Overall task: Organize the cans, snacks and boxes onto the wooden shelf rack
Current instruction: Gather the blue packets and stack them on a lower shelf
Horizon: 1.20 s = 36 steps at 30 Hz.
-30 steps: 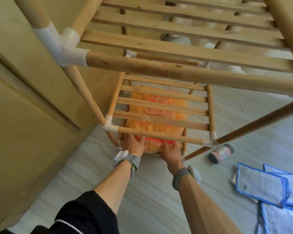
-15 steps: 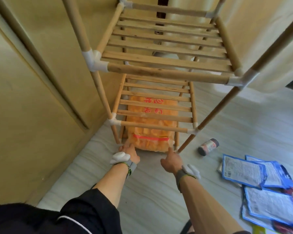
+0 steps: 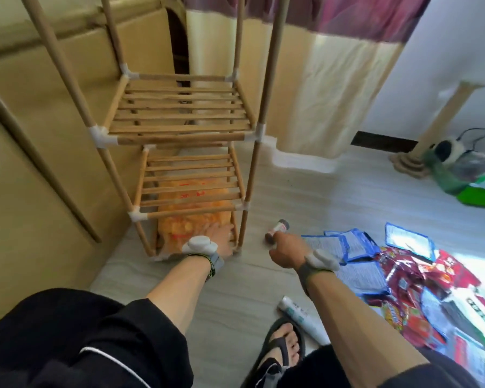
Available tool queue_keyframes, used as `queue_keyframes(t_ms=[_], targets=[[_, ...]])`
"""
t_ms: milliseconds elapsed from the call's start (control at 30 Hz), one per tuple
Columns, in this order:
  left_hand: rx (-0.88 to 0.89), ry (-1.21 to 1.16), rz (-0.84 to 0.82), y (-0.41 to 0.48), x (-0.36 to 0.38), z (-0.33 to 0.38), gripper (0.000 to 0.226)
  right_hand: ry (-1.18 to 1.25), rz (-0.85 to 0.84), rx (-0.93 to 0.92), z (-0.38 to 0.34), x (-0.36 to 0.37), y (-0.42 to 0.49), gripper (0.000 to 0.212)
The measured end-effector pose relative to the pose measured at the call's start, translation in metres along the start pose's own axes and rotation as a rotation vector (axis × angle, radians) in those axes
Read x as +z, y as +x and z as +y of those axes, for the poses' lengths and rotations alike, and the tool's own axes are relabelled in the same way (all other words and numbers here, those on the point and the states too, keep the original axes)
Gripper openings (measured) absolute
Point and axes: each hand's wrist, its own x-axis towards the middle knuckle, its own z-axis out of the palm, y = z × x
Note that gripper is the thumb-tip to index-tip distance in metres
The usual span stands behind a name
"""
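The left fingers (image 3: 211, 227) lie flat and straight on the orange snack bag (image 3: 177, 229). They press on it and do not curl round it. The left hand (image 3: 217, 237) is over the bag's near end, and the bag reaches off toward 11 o'clock from the hand. The bag is on the lowest level of the wooden shelf rack (image 3: 179, 135), down by the floor (image 3: 235, 278). The two slatted levels above it hold nothing.

The right hand (image 3: 287, 252) reaches toward 11 o'clock. Its fingers are blurry, so I cannot tell how far they are bent or if they touch anything. A small can (image 3: 277, 229) lies on its side on the floor just past the fingertips, at 11 o'clock from the hand and at 3 o'clock from the rack's front leg.

At 3 o'clock from the right hand lie blue-edged packets (image 3: 345, 245). Farther out, at 4 o'clock, lie red snack packets (image 3: 423, 275). At 6 o'clock a white tube (image 3: 297, 315) lies just beside a foot in a sandal (image 3: 284, 343).
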Motion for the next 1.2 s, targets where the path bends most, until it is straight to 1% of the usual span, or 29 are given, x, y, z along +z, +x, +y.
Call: queue_keyframes(t_ms=[133, 200, 300, 333, 433, 500, 567, 633, 733, 800, 833, 933, 1033, 1133, 1200], targets=[[0.097, 0.101, 0.032, -0.014, -0.01, 0.068, 0.05, -0.03, 0.059, 0.102, 0.059, -0.028, -0.032, 0.037], [0.161, 0.094, 0.068, -0.016, -0.012, 0.097, 0.048, -0.028, 0.069, 0.163, 0.085, -0.043, -0.044, 0.038], [0.259, 0.076, 0.083, -0.016, -0.015, 0.126, 0.047, -0.044, 0.081, 0.201, 0.114, -0.062, -0.051, 0.041], [0.296, 0.088, 0.078, -0.013, -0.017, 0.14, 0.048, -0.027, 0.1, 0.223, 0.127, -0.068, -0.056, 0.041], [0.373, 0.131, 0.045, -0.002, -0.018, 0.166, 0.061, 0.012, 0.112, 0.261, 0.159, -0.075, -0.065, 0.043], [0.407, 0.146, 0.012, 0.015, -0.012, 0.187, 0.065, 0.048, 0.096, 0.311, 0.185, -0.073, -0.066, 0.04], [0.434, 0.15, 0.002, 0.025, -0.007, 0.2, 0.061, 0.071, 0.079, 0.349, 0.202, -0.063, -0.066, 0.038], [0.472, 0.161, -0.003, 0.039, 0.003, 0.214, 0.058, 0.106, 0.069, 0.379, 0.22, -0.048, -0.058, 0.039], [0.509, 0.207, -0.024, 0.069, 0.025, 0.232, 0.063, 0.168, 0.001, 0.445, 0.243, -0.018, -0.038, 0.04], [0.514, 0.229, -0.067, 0.1, 0.044, 0.248, 0.065, 0.247, -0.041, 0.501, 0.262, 0.005, -0.014, 0.041], [0.507, 0.226, -0.082, 0.105, 0.047, 0.245, 0.066, 0.294, -0.043, 0.523, 0.26, 0.011, -0.012, 0.044], [0.491, 0.244, -0.154, 0.154, 0.076, 0.264, 0.073, 0.535, 0.001, 0.658, 0.282, 0.04, 0.022, 0.055], [0.486, 0.286, -0.192, 0.188, 0.101, 0.269, 0.086, 0.746, -0.001, 0.762, 0.295, 0.066, 0.05, 0.073], [0.478, 0.31, -0.27, 0.234, 0.137, 0.282, 0.096, 0.886, -0.011, 0.883, 0.32, 0.094, 0.095, 0.077], [0.457, 0.315, -0.29, 0.247, 0.151, 0.282, 0.102, 0.96, 0.0, 0.965, 0.323, 0.1, 0.107, 0.083]])
